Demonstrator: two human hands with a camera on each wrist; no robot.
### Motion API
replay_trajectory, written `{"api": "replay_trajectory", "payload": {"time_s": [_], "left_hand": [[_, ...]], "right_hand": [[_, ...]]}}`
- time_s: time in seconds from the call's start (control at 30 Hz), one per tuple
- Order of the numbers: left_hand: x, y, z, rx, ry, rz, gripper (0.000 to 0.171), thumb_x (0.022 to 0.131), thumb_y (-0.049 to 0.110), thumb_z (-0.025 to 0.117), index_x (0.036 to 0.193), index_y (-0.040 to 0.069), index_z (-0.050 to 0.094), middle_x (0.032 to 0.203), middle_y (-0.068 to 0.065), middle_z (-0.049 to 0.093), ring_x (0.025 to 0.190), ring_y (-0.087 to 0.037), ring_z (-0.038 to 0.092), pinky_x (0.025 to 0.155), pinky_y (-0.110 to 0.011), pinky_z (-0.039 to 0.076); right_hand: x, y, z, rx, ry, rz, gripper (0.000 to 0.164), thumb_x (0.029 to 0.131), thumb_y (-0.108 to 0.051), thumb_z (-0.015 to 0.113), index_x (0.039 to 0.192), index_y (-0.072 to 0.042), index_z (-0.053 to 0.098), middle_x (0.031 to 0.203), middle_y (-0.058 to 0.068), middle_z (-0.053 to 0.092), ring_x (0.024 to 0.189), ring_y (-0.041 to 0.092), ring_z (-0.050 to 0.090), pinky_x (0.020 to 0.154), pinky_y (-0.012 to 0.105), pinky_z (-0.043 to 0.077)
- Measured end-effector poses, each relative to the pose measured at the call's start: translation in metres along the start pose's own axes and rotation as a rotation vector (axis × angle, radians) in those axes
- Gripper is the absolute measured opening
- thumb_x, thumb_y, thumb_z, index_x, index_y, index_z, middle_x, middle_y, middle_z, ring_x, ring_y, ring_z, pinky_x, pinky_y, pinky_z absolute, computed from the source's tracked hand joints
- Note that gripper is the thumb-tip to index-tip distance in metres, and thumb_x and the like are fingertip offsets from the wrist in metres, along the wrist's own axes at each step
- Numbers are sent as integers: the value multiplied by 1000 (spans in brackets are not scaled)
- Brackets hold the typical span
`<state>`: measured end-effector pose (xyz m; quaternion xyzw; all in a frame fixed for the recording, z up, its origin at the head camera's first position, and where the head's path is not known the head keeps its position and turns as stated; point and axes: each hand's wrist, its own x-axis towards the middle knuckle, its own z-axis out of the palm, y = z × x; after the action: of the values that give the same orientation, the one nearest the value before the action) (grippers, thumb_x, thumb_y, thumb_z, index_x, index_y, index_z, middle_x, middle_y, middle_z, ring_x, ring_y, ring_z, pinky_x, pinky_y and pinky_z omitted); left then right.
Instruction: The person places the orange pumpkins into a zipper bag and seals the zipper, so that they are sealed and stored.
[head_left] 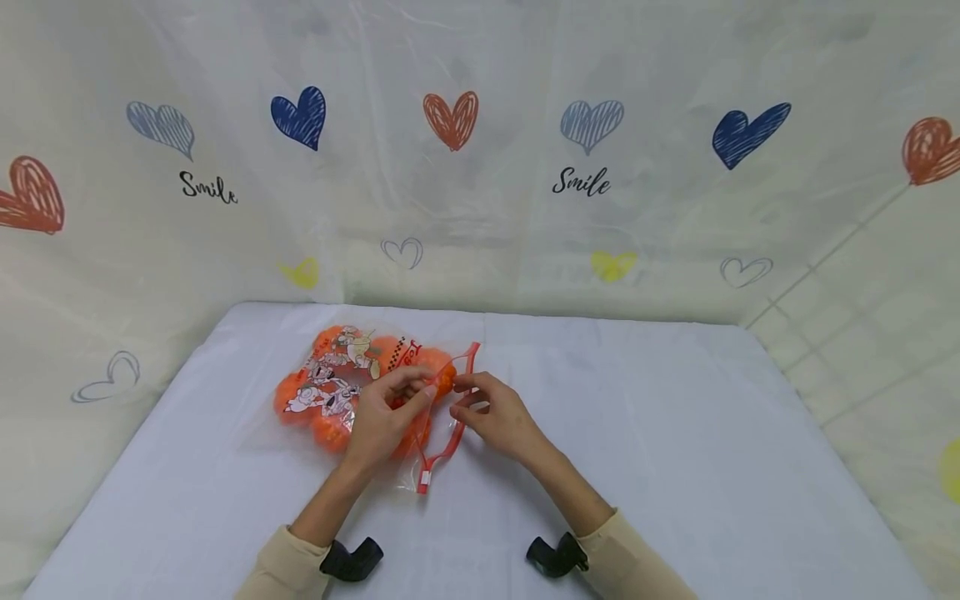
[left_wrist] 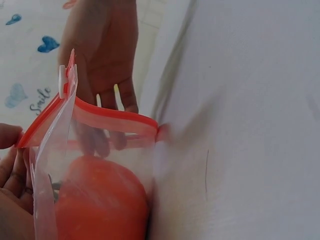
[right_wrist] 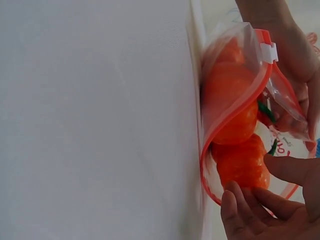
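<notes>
A clear zip bag point(head_left: 408, 477) printed with cartoon figures lies on the table, its red zip edge point(right_wrist: 237, 114) spread apart at the mouth. Several orange pumpkins point(head_left: 327, 432) with green stems fill it. My left hand point(head_left: 378, 421) pinches the upper edge of the mouth between thumb and fingers. At the opening, my right hand point(head_left: 502, 417) holds a small pumpkin point(right_wrist: 242, 165), thumb by its stem and fingertips along its lower side. A white slider point(right_wrist: 269, 52) sits at the near end of the zip.
White cloth covers the table point(head_left: 637, 442). Behind it hangs a pale backdrop point(head_left: 510, 217) with printed hearts and words. A black bracket sits at each cuff, the left one point(head_left: 352, 560) and the right one point(head_left: 555, 556), close over the front of the table.
</notes>
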<state>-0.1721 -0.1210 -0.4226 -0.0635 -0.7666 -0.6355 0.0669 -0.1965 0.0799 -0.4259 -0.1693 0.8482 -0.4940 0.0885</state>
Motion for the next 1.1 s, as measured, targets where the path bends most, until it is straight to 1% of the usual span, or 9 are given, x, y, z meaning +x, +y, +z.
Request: {"api": "replay_trajectory", "payload": {"time_s": [0.2,0.43,0.7,0.8,0.9,0.97,1.03,1.1], "left_hand": [[0,0,0,-8,-5,0,21,97,18,74,117,11,75,96,-9,70,85,-16,61,76,-18,51],[-1,1,0,-16,-8,15,22,97,19,73,118,12,74,97,-9,69,87,-15,60,77,-18,51],[1,-3,1,-1,18,-12,23,98,20,73,120,12,74,100,-10,71,88,-16,61,79,-17,51],[0,-3,0,2,30,-26,24,98,21,73,120,13,73,100,-9,71,88,-16,62,79,-17,51],[-1,-2,-1,0,34,-28,23,98,21,74,120,13,73,99,-10,70,87,-16,62,77,-17,51],[-1,-1,-1,3,27,-21,24,98,22,74,120,13,73,99,-10,70,86,-16,62,77,-17,50],[0,0,0,11,19,-13,24,98,22,74,120,13,73,99,-10,70,86,-15,61,77,-17,50],[0,1,1,24,16,-8,24,98,22,74,120,12,73,98,-10,70,86,-14,62,78,-17,50]], "right_hand": [[0,0,-2,15,-48,2,47,95,-14,74,139,-8,61,137,14,66,110,25,70,98,45,60],[3,0,-3,27,-89,-40,50,95,-9,72,143,-10,59,140,16,61,113,26,69,100,47,59],[-1,-2,-10,22,-138,-26,55,96,-13,73,147,-9,53,145,15,59,118,29,67,97,42,61],[-4,-3,-13,17,-149,-26,54,97,-15,72,147,-8,53,145,14,59,121,30,67,99,44,60],[-8,-5,-17,6,-146,-31,51,97,-14,72,145,-6,54,143,14,61,121,31,67,101,45,59],[-12,-5,-21,-4,-133,-36,47,97,-13,71,141,-5,58,138,14,65,118,30,68,100,46,59],[-16,-5,-24,-9,-135,-55,40,97,-12,71,136,-5,62,130,14,68,112,28,69,96,43,60],[-20,-5,-25,-16,-152,-85,33,97,-12,71,129,-6,66,122,13,71,105,23,69,93,37,60]]}}
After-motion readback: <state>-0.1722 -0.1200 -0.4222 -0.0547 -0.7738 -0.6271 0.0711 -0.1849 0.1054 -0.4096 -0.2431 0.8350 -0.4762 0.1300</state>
